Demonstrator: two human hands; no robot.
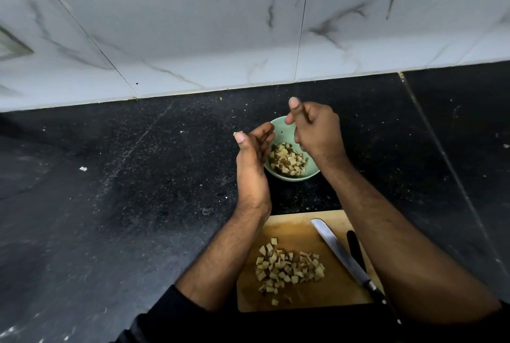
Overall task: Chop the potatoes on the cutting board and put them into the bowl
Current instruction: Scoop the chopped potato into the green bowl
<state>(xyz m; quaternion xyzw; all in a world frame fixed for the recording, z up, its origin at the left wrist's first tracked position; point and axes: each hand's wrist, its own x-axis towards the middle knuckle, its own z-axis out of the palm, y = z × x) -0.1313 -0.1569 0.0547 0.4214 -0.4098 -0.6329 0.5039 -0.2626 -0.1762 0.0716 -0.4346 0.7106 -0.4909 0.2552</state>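
I see both hands raised over the green bowl point(287, 175) on the black counter point(138, 191). My left hand point(254, 155) hangs at the bowl's left rim, fingers loosely curled inward and holding nothing I can make out; a small potato bit seems stuck at its thumb tip. My right hand point(314, 130) hovers above the bowl's far right side, fingers relaxed and pointing down, empty. Between and below the two hands, diced potato point(288, 162) lies in the bowl. Nearer me, behind both wrists, the wooden cutting board point(298, 226) carries another pile of potato cubes point(287, 266), with the knife point(339, 251) lying under my right forearm.
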